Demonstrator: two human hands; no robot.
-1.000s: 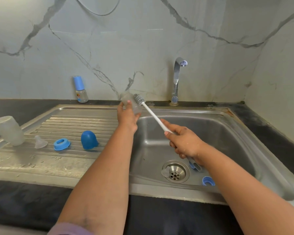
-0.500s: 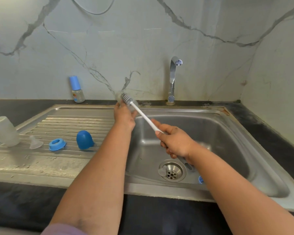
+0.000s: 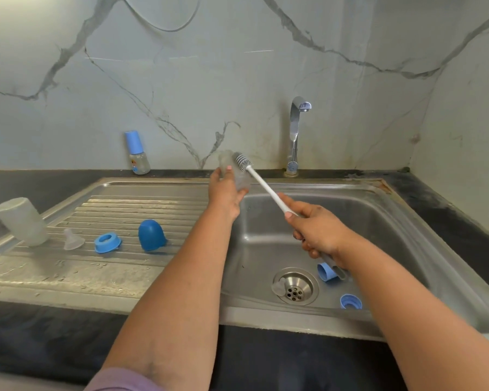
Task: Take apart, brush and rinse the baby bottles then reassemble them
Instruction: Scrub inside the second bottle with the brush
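My left hand (image 3: 225,193) grips a clear baby bottle body (image 3: 242,179) above the sink's back left corner. My right hand (image 3: 316,230) holds the white handle of a bottle brush (image 3: 261,184); its bristle head lies against the bottle's side, outside it. On the drainboard lie a second clear bottle body (image 3: 21,221), a clear nipple (image 3: 72,239), a blue ring (image 3: 107,243) and a blue cap (image 3: 150,235). In the basin sit a blue cap (image 3: 325,272), a blue ring (image 3: 350,301) and a clear nipple (image 3: 278,286) by the drain.
An assembled small bottle with a blue cap (image 3: 137,153) stands on the black counter against the marble wall. The tap (image 3: 295,131) rises behind the steel sink (image 3: 407,221), with no water visible. The drain (image 3: 295,286) is at the basin's front.
The brush head went partway into or over the bottle half a second ago and now lies outside against its side. Both hands stayed near the sink's back left corner.
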